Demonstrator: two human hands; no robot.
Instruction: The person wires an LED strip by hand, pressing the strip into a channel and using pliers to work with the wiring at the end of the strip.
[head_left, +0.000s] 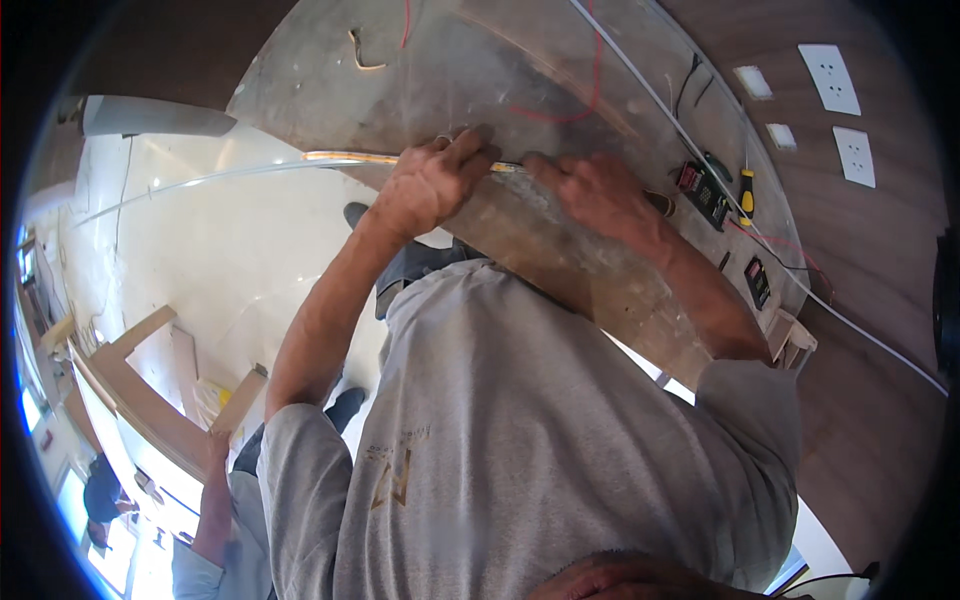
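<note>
A long, thin strip (345,157) runs across in front of me, yellow-orange near my hands and pale toward the far left; it looks like an LED light strip in a channel. My left hand (428,185) has its fingers closed around the strip near its right part. Just right of it, my right hand (590,190) pinches the strip's right end, where a small dark piece shows between the fingers. Both hands are over the dusty work board (500,225). What lies under the fingertips is hidden.
On the board at right lie black-and-red boxes (704,196), a yellow-handled screwdriver (746,196) and a long white strip (655,95). A red wire (596,75) and a short wire scrap (362,52) lie beyond my hands. Another person's arm (214,505) is at lower left, beside wooden frames (165,415).
</note>
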